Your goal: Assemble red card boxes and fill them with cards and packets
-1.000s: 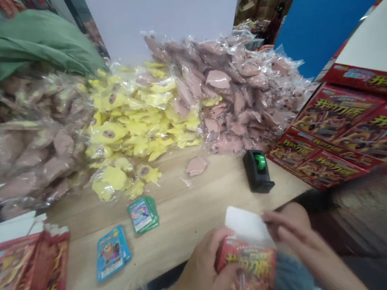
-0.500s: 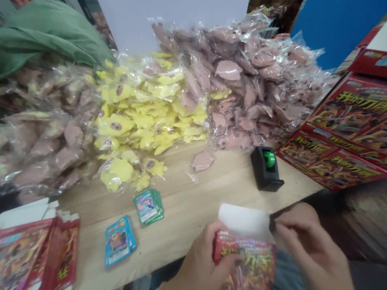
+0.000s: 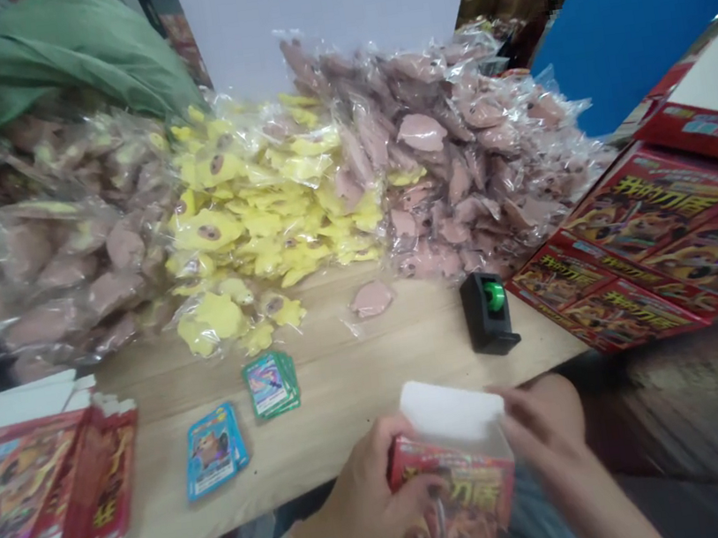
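A red printed cardboard box (image 3: 455,505) is held upright at the table's front edge, its white top flap (image 3: 451,407) raised. My left hand (image 3: 378,498) grips it from the left, thumb across the printed front. At the box's upper right edge, my right hand (image 3: 545,430) has its fingertips closed on the side by the flap; they are slightly blurred. Beyond the box lie a stack of blue-edged cards (image 3: 213,450) and a stack of green-edged cards (image 3: 271,385). A black tape dispenser (image 3: 490,317) with a green roll stands to the right.
Plastic-wrapped yellow toys (image 3: 269,201) and pinkish toys (image 3: 455,148) are heaped along the back. Flattened red boxes (image 3: 35,484) lie at left. Filled-out red boxes (image 3: 655,236) are stacked at right. One wrapped pink toy (image 3: 371,299) lies alone on the wooden table (image 3: 341,378).
My right hand has moved left and in against the box's right edge by the flap. My left hand keeps its grip on the box. The view has shifted slightly.
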`<control>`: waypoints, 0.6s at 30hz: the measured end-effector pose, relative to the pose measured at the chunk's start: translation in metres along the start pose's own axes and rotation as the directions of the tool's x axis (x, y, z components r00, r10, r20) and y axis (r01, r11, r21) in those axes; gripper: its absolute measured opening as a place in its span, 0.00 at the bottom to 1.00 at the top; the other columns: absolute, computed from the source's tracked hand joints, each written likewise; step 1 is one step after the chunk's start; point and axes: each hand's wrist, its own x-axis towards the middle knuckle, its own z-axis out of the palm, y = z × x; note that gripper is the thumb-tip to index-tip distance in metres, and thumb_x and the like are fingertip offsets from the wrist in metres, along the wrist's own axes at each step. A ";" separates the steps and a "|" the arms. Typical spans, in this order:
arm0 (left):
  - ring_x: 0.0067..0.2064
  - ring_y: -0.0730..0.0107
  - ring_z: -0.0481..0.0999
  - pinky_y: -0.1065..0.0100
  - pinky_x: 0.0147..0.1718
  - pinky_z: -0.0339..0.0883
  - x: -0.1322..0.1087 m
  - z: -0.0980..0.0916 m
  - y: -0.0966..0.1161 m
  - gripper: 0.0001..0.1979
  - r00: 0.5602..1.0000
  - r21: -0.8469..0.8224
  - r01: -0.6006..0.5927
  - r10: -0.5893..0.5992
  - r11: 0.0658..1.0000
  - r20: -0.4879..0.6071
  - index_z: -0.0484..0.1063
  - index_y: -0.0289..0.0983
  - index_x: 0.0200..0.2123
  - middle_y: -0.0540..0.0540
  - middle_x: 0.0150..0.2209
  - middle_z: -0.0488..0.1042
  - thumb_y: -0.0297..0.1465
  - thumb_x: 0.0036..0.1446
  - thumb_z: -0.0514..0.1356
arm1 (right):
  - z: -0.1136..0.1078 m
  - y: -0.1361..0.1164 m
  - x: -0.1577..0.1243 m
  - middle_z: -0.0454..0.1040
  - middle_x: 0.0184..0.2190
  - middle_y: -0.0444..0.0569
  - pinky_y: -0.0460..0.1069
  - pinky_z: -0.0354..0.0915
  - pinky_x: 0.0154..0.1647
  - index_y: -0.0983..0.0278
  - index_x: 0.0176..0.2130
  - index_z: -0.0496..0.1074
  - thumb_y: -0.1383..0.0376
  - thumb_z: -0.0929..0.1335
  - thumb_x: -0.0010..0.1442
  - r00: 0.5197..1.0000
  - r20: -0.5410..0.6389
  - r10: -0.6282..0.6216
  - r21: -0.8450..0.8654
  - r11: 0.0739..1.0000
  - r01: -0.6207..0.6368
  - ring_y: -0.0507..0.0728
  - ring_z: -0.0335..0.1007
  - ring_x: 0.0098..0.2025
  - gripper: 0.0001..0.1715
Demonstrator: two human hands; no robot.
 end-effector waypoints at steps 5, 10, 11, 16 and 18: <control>0.33 0.73 0.66 0.72 0.33 0.60 0.011 0.006 -0.002 0.09 0.996 -0.035 0.069 -0.067 0.997 0.052 0.59 0.38 0.39 0.51 0.32 0.67 0.31 0.56 0.55 | 0.002 0.006 0.003 0.74 0.43 0.55 0.57 0.61 0.49 0.64 0.48 0.70 0.58 0.67 0.55 0.866 0.432 0.253 0.246 0.890 -0.383 0.61 0.69 0.45 0.22; 0.34 0.71 0.68 0.70 0.35 0.62 0.017 0.029 -0.017 0.10 0.983 -0.076 0.162 -0.167 0.984 -0.073 0.59 0.37 0.39 0.51 0.32 0.68 0.30 0.54 0.56 | -0.003 -0.016 0.024 0.74 0.43 0.52 0.55 0.58 0.52 0.62 0.45 0.73 0.56 0.64 0.58 0.837 0.544 0.060 -0.165 0.986 0.036 0.59 0.67 0.46 0.19; 0.35 0.71 0.69 0.69 0.36 0.62 0.016 0.033 -0.020 0.14 0.975 -0.104 0.179 -0.190 0.978 -0.117 0.58 0.37 0.42 0.50 0.33 0.68 0.29 0.53 0.57 | -0.003 -0.019 0.028 0.75 0.40 0.53 0.55 0.60 0.49 0.64 0.41 0.75 0.55 0.63 0.59 0.830 0.557 0.027 -0.247 0.960 0.134 0.59 0.68 0.44 0.20; 0.37 0.71 0.71 0.68 0.38 0.64 0.010 0.038 -0.024 0.45 0.949 -0.223 0.198 -0.243 0.955 -0.198 0.33 0.39 0.60 0.47 0.42 0.68 0.28 0.48 0.61 | 0.007 -0.020 0.038 0.75 0.36 0.50 0.49 0.65 0.40 0.65 0.41 0.74 0.56 0.65 0.56 0.804 0.594 -0.005 -0.363 0.891 0.274 0.56 0.70 0.38 0.18; 0.40 0.68 0.71 0.65 0.42 0.64 0.009 0.033 -0.022 0.41 0.969 -0.138 0.179 -0.198 0.974 -0.145 0.41 0.38 0.61 0.45 0.43 0.68 0.30 0.48 0.62 | 0.011 -0.022 0.035 0.73 0.44 0.49 0.50 0.63 0.46 0.61 0.49 0.69 0.58 0.63 0.59 0.711 0.701 0.046 -0.326 0.908 0.263 0.56 0.68 0.45 0.20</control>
